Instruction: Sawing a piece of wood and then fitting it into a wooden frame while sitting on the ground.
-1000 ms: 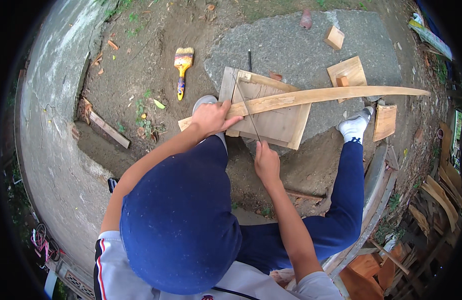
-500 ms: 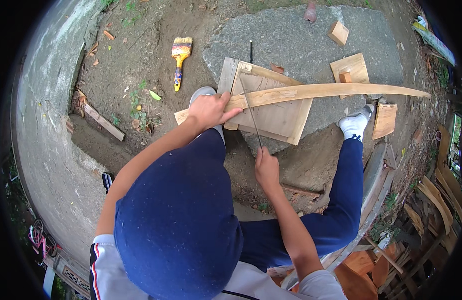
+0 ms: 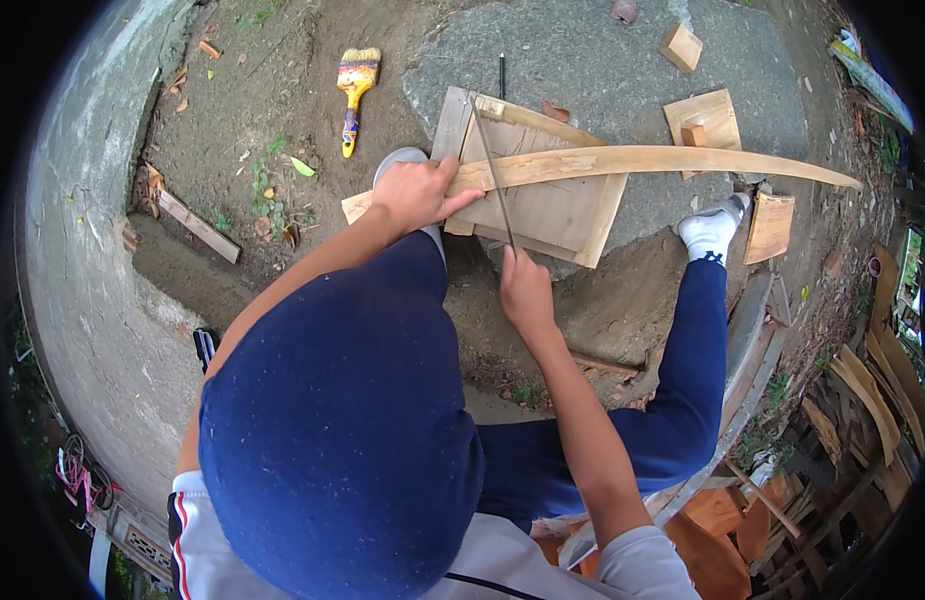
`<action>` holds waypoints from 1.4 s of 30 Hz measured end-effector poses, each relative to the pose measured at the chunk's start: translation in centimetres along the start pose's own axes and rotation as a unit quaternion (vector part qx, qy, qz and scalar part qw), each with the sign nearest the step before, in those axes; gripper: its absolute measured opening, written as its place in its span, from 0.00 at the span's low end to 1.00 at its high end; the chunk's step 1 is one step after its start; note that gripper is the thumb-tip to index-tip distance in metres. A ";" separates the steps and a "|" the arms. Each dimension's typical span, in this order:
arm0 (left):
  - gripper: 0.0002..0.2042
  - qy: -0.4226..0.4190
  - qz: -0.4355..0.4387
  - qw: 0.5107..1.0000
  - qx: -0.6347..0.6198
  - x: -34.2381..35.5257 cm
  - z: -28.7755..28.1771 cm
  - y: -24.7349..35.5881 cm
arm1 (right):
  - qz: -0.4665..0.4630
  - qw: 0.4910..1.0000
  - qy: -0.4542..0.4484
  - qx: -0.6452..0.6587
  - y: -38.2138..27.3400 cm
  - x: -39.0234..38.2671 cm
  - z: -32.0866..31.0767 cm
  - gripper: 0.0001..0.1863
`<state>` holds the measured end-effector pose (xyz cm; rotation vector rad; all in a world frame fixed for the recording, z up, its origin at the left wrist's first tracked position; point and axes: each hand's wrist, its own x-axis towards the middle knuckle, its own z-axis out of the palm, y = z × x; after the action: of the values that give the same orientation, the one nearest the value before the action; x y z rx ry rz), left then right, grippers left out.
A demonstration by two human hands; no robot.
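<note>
The left hand grips one wood strip. The right hand holds one thin tool, maybe a saw. One brush.

An outdoor yard serving as a woodworking spot. Bare soil with weeds lies left of the left hand, concrete paving farther left. Beyond the right hand, a stone slab carries 1 wooden panel under a curved wooden strip; scrap wood lies heaped far to that hand's right.
</note>
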<state>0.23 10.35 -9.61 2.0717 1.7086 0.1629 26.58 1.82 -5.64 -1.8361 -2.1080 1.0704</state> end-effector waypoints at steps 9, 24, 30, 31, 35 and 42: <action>0.32 -0.003 -0.013 1.000 0.001 0.0 0.3 0.0 | 0.072 0.996 -0.045 0.015 1.7 -1.0 0.5 0.17; 0.33 0.039 -0.009 0.999 0.005 -0.1 0.5 0.0 | 0.123 0.989 -0.078 -0.014 1.1 -1.1 0.5 0.15; 0.33 0.027 -0.012 1.000 0.003 -0.2 0.3 0.1 | 0.022 1.000 -0.012 0.019 0.9 -1.0 1.1 0.15; 0.33 0.021 -0.016 1.000 0.004 -0.3 0.3 0.2 | 0.058 0.997 -0.042 -0.001 0.7 -0.9 1.1 0.16; 0.33 0.011 -0.020 1.000 -0.002 -0.1 0.3 0.2 | 0.074 0.996 -0.036 0.014 0.7 -1.7 0.4 0.19; 0.33 0.022 -0.013 1.000 0.000 -0.1 0.2 0.2 | 0.050 0.998 -0.041 -0.001 1.3 -1.2 1.4 0.19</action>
<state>0.44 10.13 -9.72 2.0594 1.7605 0.2032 27.16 0.19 -7.04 -1.9504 -2.0814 1.1861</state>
